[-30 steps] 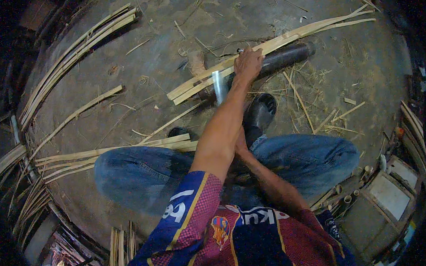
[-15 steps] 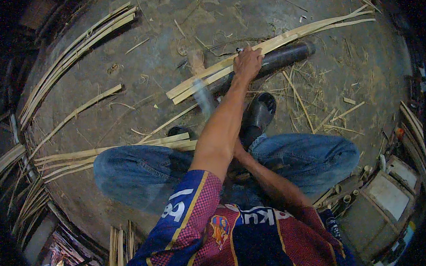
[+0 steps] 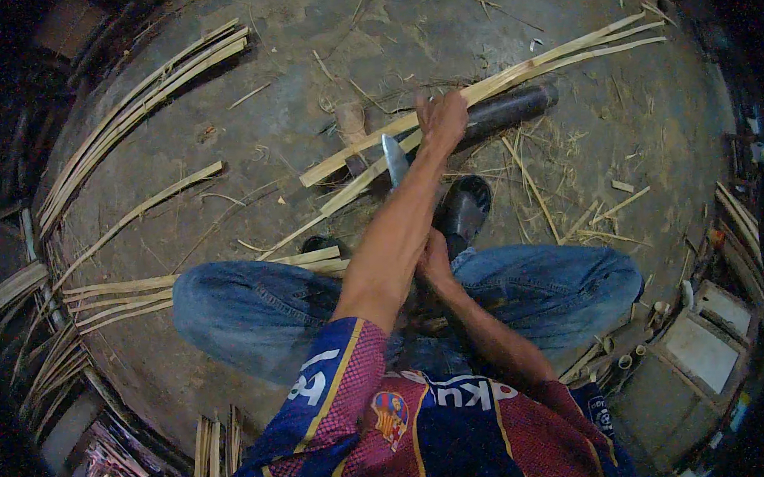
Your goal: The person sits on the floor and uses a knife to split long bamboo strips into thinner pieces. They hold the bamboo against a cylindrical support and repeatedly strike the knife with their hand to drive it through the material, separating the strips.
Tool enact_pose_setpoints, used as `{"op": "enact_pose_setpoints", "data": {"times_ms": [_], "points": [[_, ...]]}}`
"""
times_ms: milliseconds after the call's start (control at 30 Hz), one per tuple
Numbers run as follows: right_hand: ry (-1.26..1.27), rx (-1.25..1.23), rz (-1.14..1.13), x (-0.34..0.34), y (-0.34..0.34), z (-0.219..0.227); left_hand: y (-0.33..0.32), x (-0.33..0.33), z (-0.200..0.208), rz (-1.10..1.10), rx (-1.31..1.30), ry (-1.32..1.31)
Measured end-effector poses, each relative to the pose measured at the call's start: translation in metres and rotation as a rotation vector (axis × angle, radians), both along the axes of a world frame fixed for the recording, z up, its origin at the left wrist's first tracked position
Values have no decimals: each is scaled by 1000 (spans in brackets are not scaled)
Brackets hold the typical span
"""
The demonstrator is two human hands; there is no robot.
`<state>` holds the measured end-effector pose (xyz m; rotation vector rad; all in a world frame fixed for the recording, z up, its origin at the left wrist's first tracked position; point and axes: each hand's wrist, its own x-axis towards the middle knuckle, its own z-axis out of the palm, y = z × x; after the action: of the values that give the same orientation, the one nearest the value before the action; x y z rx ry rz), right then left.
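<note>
Bamboo strips [image 3: 511, 78] slant from left of frame's centre to upper right, resting across dark cylinder [image 3: 513, 111] on floor [image 3: 291, 97]. Left hand [image 3: 445, 121] grasps strips, upper middle of frame. Knife blade [image 3: 395, 157] juts up beside left forearm [image 3: 399, 229], tip near strips. Right hand [image 3: 435, 255], mid-frame, partly behind that forearm; cannot tell its grip. Black shoe [image 3: 466, 209] just above right hand. Strip bundle [image 3: 195, 62] at upper left.

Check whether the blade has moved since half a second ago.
Yes: the blade has shifted rightward. Judged against the brown wooden piece on the floor, its tip now sits farther to the right.
</note>
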<state>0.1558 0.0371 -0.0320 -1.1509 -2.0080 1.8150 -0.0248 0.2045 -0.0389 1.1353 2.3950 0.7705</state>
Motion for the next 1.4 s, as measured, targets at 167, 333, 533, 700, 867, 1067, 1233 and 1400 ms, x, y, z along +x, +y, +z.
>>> {"op": "enact_pose_setpoints", "data": {"times_ms": [167, 333, 533, 700, 867, 1067, 1233, 1400], "points": [[-35, 121, 11, -5, 17, 5, -7, 4, -13, 136, 82, 53], [-85, 151, -40, -8, 27, -27, -14, 2, -26, 134, 210, 213], [56, -80, 9, -7, 16, -43, -15, 1, -35, 150, 241, 123], [13, -304, -88, -4, 10, -44, -18, -3, -18, 111, 122, -59], [-36, -248, 101, -7, 1, -36, -17, -5, -26, 118, 165, 0], [1, -403, 5, -20, -11, -2, -15, -5, -16, 96, 111, -30], [-133, -191, 140, -19, -10, 12, -22, -9, -31, 108, 155, 46], [-46, 77, -67, -11, 9, -47, -19, -25, -12, 67, 98, -168]]}}
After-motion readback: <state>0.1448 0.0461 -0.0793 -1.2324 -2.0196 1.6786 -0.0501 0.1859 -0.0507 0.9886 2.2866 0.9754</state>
